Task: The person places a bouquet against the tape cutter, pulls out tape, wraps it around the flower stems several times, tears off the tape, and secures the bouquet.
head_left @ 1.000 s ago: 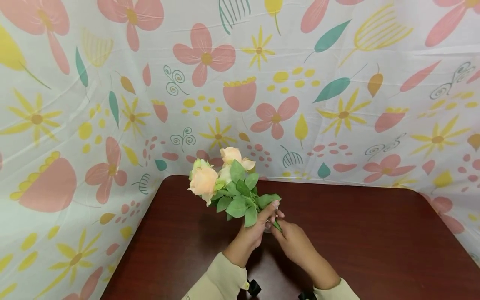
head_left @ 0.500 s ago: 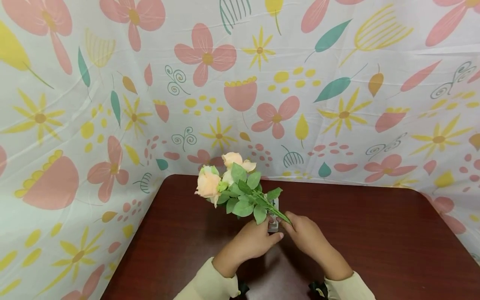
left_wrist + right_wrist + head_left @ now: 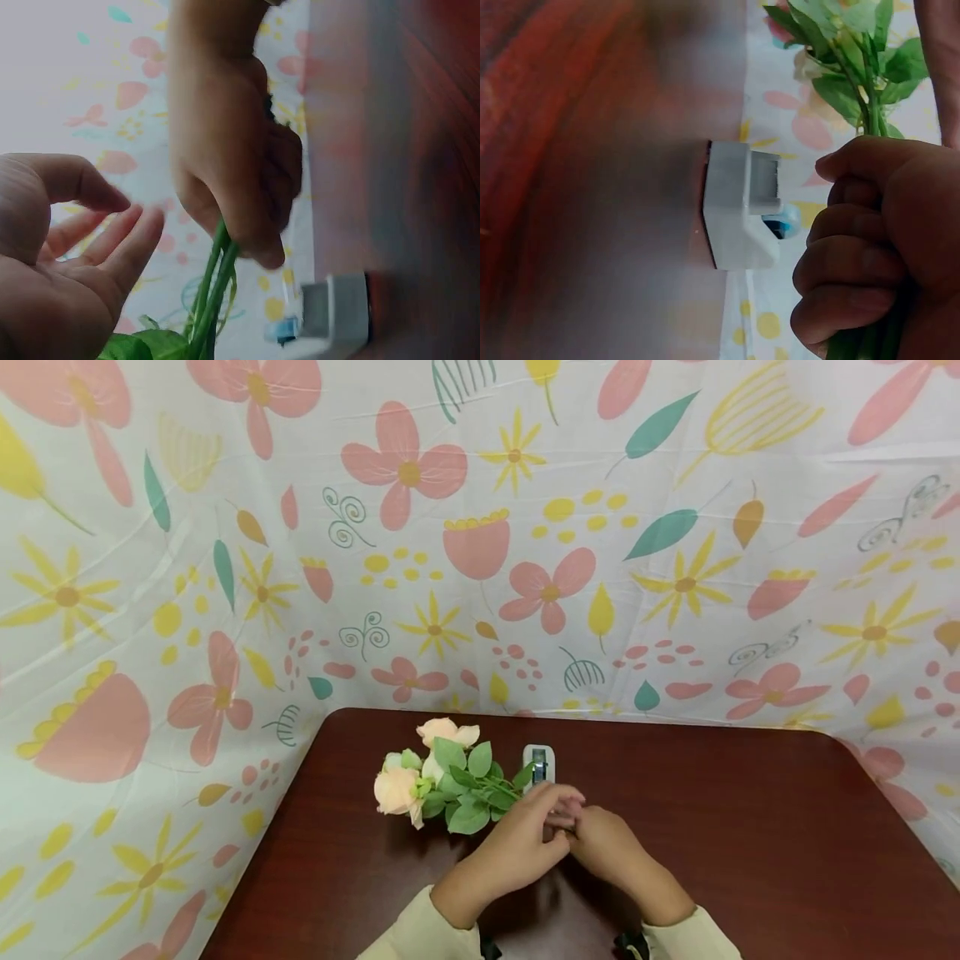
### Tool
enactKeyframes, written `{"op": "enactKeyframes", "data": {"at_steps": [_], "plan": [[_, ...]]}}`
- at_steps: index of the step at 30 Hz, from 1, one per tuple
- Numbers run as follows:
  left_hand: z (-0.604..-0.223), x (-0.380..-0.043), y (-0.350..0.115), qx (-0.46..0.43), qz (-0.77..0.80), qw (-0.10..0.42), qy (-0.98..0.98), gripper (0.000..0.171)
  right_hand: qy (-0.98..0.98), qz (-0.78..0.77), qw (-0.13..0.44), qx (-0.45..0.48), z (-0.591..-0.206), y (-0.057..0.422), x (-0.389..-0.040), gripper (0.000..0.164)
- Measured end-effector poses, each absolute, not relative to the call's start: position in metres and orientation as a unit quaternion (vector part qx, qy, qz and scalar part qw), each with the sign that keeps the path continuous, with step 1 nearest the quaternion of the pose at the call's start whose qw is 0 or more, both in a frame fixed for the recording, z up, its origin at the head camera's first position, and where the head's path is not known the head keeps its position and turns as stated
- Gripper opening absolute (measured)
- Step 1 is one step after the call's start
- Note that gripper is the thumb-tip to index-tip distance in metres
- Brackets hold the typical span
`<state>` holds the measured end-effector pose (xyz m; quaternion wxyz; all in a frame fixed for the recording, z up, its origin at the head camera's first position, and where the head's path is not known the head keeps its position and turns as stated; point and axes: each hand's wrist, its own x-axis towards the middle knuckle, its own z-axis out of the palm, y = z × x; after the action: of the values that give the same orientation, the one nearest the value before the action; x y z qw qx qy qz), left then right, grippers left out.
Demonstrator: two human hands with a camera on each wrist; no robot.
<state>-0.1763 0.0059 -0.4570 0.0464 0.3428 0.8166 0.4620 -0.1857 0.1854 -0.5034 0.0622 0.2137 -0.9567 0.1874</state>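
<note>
Peach roses [image 3: 397, 789] with green leaves [image 3: 468, 802] lie slanted low over the table, blooms pointing left. My right hand [image 3: 618, 852] grips their green stems [image 3: 214, 292]; in the right wrist view its fingers curl round the bundle [image 3: 870, 82]. Beside it, my left hand [image 3: 521, 835] holds nothing, its fingers loosely bent and apart from the stems in the left wrist view. Just beyond both hands stands a white-grey tape dispenser [image 3: 539, 764], partly hidden by the left hand in the head view. In the right wrist view its whole side [image 3: 739, 210] shows.
The dark red-brown table [image 3: 750, 827] stretches under the hands. Behind it and on the left hangs a white cloth [image 3: 480, 443] printed with flowers and leaves. Black straps [image 3: 630, 943] show at the wrists.
My left hand has let go of the stems and come off them. The roses have sunk lower toward the table, and the tape dispenser shows more plainly behind the hands.
</note>
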Motion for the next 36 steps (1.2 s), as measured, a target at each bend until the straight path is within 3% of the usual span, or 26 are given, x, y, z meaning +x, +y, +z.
{"op": "enactKeyframes", "data": {"at_steps": [3, 6, 11, 19, 23, 30, 36], "plan": [[-0.462, -0.181, 0.006, 0.353, 0.395, -0.003, 0.849, 0.064, -0.958, 0.201, 0.032, 0.204, -0.504, 0.185, -0.185, 0.019], [-0.467, -0.186, 0.006, 0.357, 0.31, -0.033, 0.88, 0.067, -0.959, 0.202, 0.01, 0.197, -0.504, 0.185, -0.185, 0.027], [-0.471, -0.194, 0.004, 0.362, 0.225, -0.019, 0.904, 0.058, -0.964, 0.19, 0.008, 0.185, -0.504, 0.186, -0.187, 0.026], [-0.486, -0.201, -0.007, 0.357, 0.063, -0.093, 0.927, 0.017, -0.961, 0.192, 0.008, 0.198, -0.502, 0.188, -0.19, 0.032], [-0.491, -0.207, -0.017, 0.361, 0.02, -0.085, 0.929, 0.02, -0.958, 0.191, 0.006, 0.212, -0.5, 0.19, -0.192, 0.033], [-0.498, -0.217, -0.03, 0.4, 0.081, -0.064, 0.91, 0.021, -0.952, 0.198, -0.032, 0.232, -0.502, 0.192, -0.194, 0.027], [-0.499, -0.215, -0.03, 0.409, 0.095, -0.058, 0.906, 0.017, -0.951, 0.212, -0.016, 0.226, -0.499, 0.196, -0.197, 0.022]]}}
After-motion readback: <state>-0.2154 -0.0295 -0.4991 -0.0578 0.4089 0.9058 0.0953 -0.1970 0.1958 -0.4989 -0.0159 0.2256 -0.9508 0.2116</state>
